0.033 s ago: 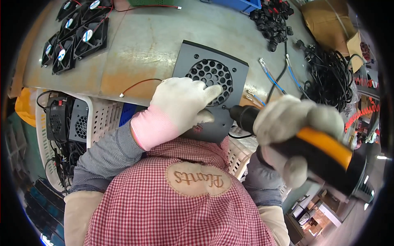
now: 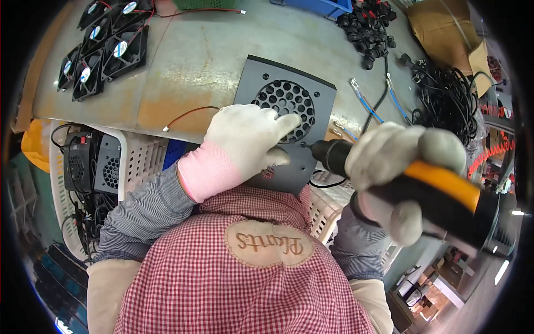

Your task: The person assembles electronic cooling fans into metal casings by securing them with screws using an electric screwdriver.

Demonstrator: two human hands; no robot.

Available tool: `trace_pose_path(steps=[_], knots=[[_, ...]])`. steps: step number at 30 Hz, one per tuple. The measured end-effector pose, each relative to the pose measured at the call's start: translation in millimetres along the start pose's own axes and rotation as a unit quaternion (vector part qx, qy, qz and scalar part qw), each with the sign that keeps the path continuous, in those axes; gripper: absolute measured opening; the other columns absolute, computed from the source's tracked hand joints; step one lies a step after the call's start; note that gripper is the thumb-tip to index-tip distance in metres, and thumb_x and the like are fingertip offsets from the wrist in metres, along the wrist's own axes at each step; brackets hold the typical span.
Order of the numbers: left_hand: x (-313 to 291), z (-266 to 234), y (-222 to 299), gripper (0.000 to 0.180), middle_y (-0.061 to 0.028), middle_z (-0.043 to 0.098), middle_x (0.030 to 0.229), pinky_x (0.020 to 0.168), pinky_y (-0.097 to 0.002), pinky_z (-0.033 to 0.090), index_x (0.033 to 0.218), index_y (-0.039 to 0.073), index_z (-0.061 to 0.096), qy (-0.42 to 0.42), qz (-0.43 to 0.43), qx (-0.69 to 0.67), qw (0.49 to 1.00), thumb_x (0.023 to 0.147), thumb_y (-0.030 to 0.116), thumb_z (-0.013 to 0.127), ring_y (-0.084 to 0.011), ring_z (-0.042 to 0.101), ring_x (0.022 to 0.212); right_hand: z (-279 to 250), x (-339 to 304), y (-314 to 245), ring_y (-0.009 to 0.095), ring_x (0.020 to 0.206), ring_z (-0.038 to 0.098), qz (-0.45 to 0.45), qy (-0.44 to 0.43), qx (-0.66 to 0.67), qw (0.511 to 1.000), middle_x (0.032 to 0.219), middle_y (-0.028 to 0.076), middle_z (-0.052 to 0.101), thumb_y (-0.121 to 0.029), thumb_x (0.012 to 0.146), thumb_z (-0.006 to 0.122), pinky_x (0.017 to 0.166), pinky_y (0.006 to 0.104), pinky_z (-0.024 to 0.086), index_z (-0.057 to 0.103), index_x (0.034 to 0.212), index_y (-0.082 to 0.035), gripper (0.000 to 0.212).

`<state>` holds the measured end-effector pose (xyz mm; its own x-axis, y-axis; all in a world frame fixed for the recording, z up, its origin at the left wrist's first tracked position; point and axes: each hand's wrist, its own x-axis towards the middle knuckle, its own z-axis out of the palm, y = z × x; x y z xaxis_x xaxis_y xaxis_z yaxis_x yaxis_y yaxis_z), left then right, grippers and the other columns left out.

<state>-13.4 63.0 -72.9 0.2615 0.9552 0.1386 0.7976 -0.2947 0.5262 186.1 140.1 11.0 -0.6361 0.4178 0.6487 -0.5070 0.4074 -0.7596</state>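
A dark grey metal housing [image 2: 321,106] with a round honeycomb grille and screw holes at its corners rests tilted at the table's near edge. My left hand [image 2: 242,133], in a white glove with a pink cuff, holds it down, fingers over the grille's left part and thumb below it. In my gloved right hand [image 2: 397,161] is a black and orange power screwdriver [image 2: 442,186], lying nearly level. Its tip meets the panel at the hole on the grille's lower right. A thin red and black wire [image 2: 186,117] runs out from behind my left hand.
Several black fans [image 2: 119,50] lie at the far left. A white basket [image 2: 147,156] with similar housings stands below the table on the left. Cable connectors [image 2: 370,33], blue wires [image 2: 367,103] and coiled black cables [image 2: 450,100] spread to the right, near a cardboard box [image 2: 442,28].
The power screwdriver and my right hand have shifted very slightly, the tool's rear end a little upward. My left hand and the housing stay put.
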Motion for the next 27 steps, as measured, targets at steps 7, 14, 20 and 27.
trace_pose_path(steps=[7, 14, 20, 27], knots=[[-10.9, -22.9, -10.9, 0.046, -0.0116, 0.057, 0.107, 0.09, -0.0328, 0.048, 0.125, -0.003, 0.048, 0.024, -0.199, -0.652, 0.731, 0.08, -0.002, 0.045, -0.02, 0.058, 0.1, 18.4, -9.8, -35.3, 0.01, 0.061, 0.055, -0.111, 0.155, -0.052, 0.98, 0.096, 0.003, 0.059, -0.027, 0.08, 0.07, 0.052, 0.0226, 0.043, 0.049, 0.131, 0.0, 0.062], [-33.6, -15.5, 32.3, 0.041, -0.0188, 0.058, 0.117, 0.081, -0.0301, 0.054, 0.127, -0.001, 0.046, -0.03, -0.285, -0.805, 0.52, 0.092, 0.013, 0.06, -0.0235, 0.063, 0.098, 52.3, -24.9, -48.5, 0.01, 0.058, 0.06, -0.198, 0.286, 0.034, 0.937, 0.084, 0.0, 0.062, -0.017, 0.074, 0.074, 0.053, 0.0212, 0.05, 0.055, 0.11, 0.0, 0.045], [-39.8, -4.5, 28.1, 0.031, -0.0074, 0.064, 0.087, 0.047, -0.0218, 0.036, 0.107, 0.004, 0.059, -0.091, -0.292, -0.811, 0.499, 0.095, 0.032, 0.058, -0.0096, 0.05, 0.058, 55.4, -24.7, -50.1, 0.009, 0.059, 0.061, -0.209, 0.299, 0.035, 0.931, 0.084, 0.0, 0.062, -0.016, 0.074, 0.074, 0.054, 0.0214, 0.051, 0.055, 0.11, 0.0, 0.043], [-39.2, -3.4, 29.8, 0.037, -0.0026, 0.055, 0.067, 0.043, -0.0197, 0.03, 0.102, 0.004, 0.059, -0.101, -0.282, -0.806, 0.511, 0.094, 0.04, 0.056, -0.0063, 0.038, 0.048, 59.9, -23.6, -45.4, 0.01, 0.059, 0.06, -0.187, 0.292, 0.043, 0.937, 0.084, -0.001, 0.061, -0.016, 0.074, 0.074, 0.054, 0.0206, 0.05, 0.056, 0.111, 0.0, 0.044]])
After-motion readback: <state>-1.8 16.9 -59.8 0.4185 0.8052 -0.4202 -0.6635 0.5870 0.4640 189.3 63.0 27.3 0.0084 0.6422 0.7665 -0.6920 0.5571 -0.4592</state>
